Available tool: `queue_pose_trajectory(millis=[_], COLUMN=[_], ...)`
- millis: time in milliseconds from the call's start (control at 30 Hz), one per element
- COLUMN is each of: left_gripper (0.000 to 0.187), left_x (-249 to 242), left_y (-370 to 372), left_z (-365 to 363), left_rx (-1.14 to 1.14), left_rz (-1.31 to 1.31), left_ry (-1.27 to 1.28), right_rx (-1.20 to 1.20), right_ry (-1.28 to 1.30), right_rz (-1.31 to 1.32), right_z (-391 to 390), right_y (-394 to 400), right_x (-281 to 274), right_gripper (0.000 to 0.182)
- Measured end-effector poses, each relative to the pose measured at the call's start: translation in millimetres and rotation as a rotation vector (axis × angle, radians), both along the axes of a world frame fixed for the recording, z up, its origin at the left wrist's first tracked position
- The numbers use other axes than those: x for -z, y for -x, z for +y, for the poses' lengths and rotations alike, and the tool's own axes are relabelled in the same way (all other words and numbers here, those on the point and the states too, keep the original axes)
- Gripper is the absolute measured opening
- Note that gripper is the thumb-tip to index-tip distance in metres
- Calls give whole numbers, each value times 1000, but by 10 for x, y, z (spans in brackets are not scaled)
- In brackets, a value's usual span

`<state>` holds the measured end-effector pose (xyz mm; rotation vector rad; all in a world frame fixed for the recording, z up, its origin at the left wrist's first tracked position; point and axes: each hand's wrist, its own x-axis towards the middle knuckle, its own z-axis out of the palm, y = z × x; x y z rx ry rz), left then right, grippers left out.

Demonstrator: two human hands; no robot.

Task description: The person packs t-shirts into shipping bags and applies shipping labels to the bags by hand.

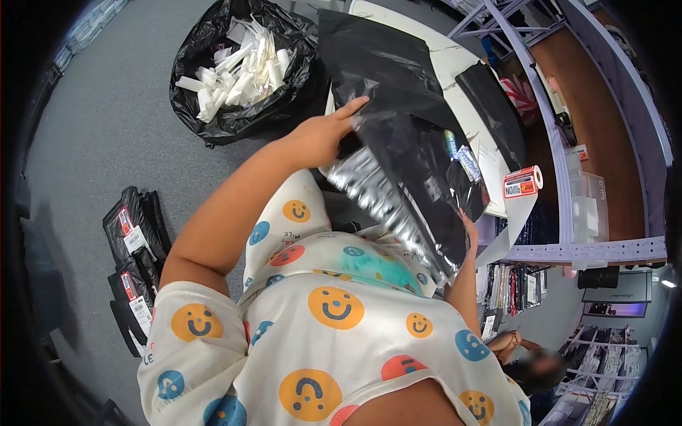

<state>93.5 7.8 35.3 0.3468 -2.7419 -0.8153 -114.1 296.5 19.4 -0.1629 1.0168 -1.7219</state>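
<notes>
A glossy black plastic bag [405,153] is held over my lap, spanning both hands. Its lower edge has a crinkled, shiny silver-looking strip [376,195]. My left hand [327,135] is closed on the bag's left edge, index finger stretched across the plastic. On the opposite side, my right hand [469,238] grips the bag's right edge, partly hidden behind it. Small blue-and-white wrappers [467,163] show near the bag's right side. Another black plastic sheet [373,50] lies beyond, on the white table [455,67].
A black bin bag [192,67] full of white plastic scraps stands at upper left. Black labelled packages [131,234] lie on the grey floor. A roll of red-and-white labels [522,183] trails its strip at right. Purple metal shelving [526,57] rises beyond; another person [533,369] is at lower right.
</notes>
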Motion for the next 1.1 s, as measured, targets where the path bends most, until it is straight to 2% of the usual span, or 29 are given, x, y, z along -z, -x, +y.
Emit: queue_pose_trajectory(millis=[67,100,167,233,267,367,400,500,533,633,667,800,933,1033,1067,1100], left_gripper=[71,69,66,64,62,58,54,44,38,40,39,36,40,45,52,52], left_x=[29,79,143,257,307,262,253,213,163,37,-21,-223,-202,5,150,289], left_y=[-35,-9,-3,70,102,150,187,352,386,469,470,415,260,119,85,38], left_z=[134,188,259,258,258,286,287,268,269,272,287,330,365,609,639,608], left_rx=[-25,-75,-223,-279,-303,-343,-362,-414,-424,-462,-484,-395,-150,-159,-221,-286], left_rz=[66,96,178,270,315,442,511,725,741,786,752,730,560,522,591,622], left_ry=[-139,-135,-322,-401,-440,-432,-510,-740,-720,-491,-361,73,178,-5,1,-22], right_rx=[2,1,-11,140,118,131,122,200,187,264,257,321,348,497,390,197], right_ry=[52,78,87,-126,-1,16,-55,-131,-116,-227,-192,-186,-43,-216,-138,-127], right_rz=[33,50,30,279,189,-8,-89,18,-17,81,3,-36,-209,-254,-168,-184], right_z=[-41,-79,-141,-177,-153,-221,-212,-220,-236,-280,-271,-318,-314,-408,-347,-256], right_y=[13,8,-43,-141,-70,-242,-285,-352,-368,-540,-527,-651,-595,-797,-843,-917], right_x=[37,37,31,17,179,68,24,122,127,-54,-22,-135,-20,-241,-144,-139], right_gripper=[37,38,39,39,38,35,31,32,28,25,23,27,28,28,40,34])
